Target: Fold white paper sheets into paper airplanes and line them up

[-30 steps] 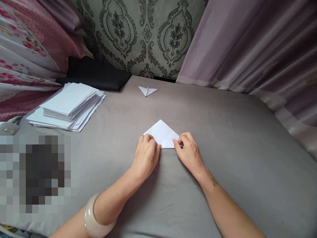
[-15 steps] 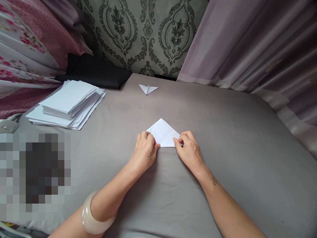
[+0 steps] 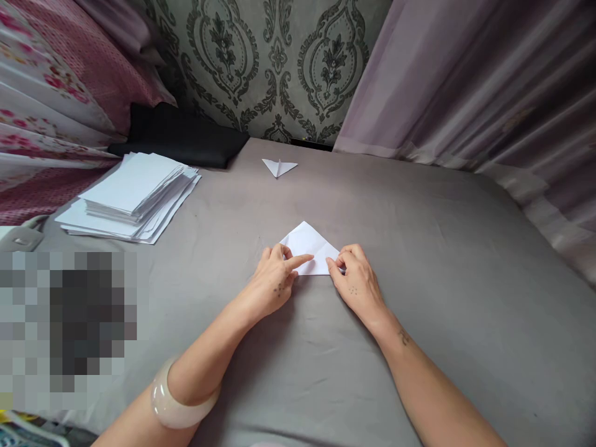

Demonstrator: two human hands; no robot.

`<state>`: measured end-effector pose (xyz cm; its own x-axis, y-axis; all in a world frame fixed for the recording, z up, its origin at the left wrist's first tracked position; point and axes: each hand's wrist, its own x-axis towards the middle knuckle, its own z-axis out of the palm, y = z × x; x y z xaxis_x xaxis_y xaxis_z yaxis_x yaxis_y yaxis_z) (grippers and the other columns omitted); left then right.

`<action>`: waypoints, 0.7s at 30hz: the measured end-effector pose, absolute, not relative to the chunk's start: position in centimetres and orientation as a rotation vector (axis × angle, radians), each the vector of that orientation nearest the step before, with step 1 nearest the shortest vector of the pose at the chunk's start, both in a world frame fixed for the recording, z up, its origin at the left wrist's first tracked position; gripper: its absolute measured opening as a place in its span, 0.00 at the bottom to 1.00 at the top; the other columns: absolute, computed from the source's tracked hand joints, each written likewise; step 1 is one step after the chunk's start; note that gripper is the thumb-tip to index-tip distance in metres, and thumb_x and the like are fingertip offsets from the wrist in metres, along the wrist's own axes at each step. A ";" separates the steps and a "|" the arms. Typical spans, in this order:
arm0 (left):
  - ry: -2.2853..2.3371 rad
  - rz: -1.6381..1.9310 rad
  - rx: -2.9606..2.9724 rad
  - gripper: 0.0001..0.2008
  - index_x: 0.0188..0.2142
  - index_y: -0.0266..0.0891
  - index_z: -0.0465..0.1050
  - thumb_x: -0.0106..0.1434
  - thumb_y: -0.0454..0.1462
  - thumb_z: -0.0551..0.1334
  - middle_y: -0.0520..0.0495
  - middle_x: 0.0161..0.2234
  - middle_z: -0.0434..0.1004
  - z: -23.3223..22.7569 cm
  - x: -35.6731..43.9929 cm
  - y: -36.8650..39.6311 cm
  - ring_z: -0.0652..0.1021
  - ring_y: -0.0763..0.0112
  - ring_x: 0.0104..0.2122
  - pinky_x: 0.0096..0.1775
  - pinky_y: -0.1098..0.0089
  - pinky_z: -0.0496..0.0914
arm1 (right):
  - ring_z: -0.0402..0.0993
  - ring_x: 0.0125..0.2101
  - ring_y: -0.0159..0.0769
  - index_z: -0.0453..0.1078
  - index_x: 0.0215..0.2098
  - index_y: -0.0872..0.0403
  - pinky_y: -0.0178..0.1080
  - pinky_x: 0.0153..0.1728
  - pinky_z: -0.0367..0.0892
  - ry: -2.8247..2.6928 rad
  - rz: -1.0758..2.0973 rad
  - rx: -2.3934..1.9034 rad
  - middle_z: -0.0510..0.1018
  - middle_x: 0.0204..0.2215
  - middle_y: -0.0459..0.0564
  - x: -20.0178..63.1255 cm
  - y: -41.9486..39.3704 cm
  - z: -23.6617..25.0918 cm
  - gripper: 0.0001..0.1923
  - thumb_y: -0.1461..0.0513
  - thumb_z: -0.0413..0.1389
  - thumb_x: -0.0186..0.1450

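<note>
One folded paper [image 3: 308,239] lies between left fingers [image 3: 300,261] and right fingers [image 3: 333,268], pinched at opposite corners.

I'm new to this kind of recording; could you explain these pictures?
No machine here: every picture comes from one camera on a person's head, looking forward and down. The bare right hand pinches one side of a triangular folded white paper; the bare left hand touches the other side, index finger stretched over it. The paper lies on a grey cloth. Beyond it sits a small winged white paper shape. To the left are a stack of white paper sheets and a flat black item.
</note>
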<state>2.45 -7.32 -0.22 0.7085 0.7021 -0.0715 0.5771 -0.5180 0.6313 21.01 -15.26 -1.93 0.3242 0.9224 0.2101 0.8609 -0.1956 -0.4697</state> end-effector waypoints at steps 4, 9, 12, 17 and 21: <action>0.932 0.230 2.380 0.27 0.55 0.57 0.69 0.63 0.27 0.51 0.43 0.44 0.62 -0.9 2.3 -7.3 0.65 0.62 0.39 0.45 0.58 0.67 | 0.67 0.30 0.33 0.62 0.26 0.52 0.37 0.32 0.62 -1.563 0.168 -2.138 0.70 0.35 0.49 20.9 -15.2 -1.6 0.11 0.57 0.53 0.66; 0.891 0.248 2.456 0.26 0.55 0.58 0.69 0.64 0.28 0.51 0.43 0.44 0.62 -1.2 2.0 -7.2 0.64 0.63 0.37 0.43 0.59 0.67 | 0.68 0.36 0.38 0.64 0.27 0.52 0.39 0.34 0.62 -1.603 0.099 -2.188 0.70 0.35 0.50 20.8 -15.4 -1.3 0.12 0.56 0.52 0.66; 0.887 0.205 2.470 0.26 0.55 0.58 0.69 0.64 0.29 0.51 0.43 0.44 0.61 -0.9 2.0 -7.2 0.64 0.63 0.37 0.43 0.60 0.67 | 0.68 0.36 0.38 0.64 0.27 0.52 0.40 0.35 0.63 -1.601 0.082 -2.230 0.69 0.35 0.50 21.2 -15.9 -1.2 0.13 0.54 0.54 0.66; 0.877 0.183 2.483 0.25 0.54 0.58 0.70 0.65 0.29 0.50 0.42 0.44 0.61 -1.0 2.1 -7.0 0.64 0.62 0.38 0.43 0.60 0.68 | 0.68 0.37 0.39 0.64 0.29 0.52 0.40 0.35 0.63 -1.560 0.062 -2.239 0.69 0.36 0.50 22.6 -16.9 -1.4 0.13 0.53 0.55 0.65; 0.864 0.235 2.519 0.24 0.53 0.59 0.70 0.65 0.30 0.51 0.43 0.43 0.62 -1.3 2.1 -6.9 0.65 0.63 0.38 0.43 0.61 0.68 | 0.68 0.38 0.41 0.68 0.37 0.52 0.41 0.37 0.64 -1.619 0.003 -2.189 0.71 0.38 0.51 22.1 -17.1 -0.8 0.07 0.57 0.54 0.66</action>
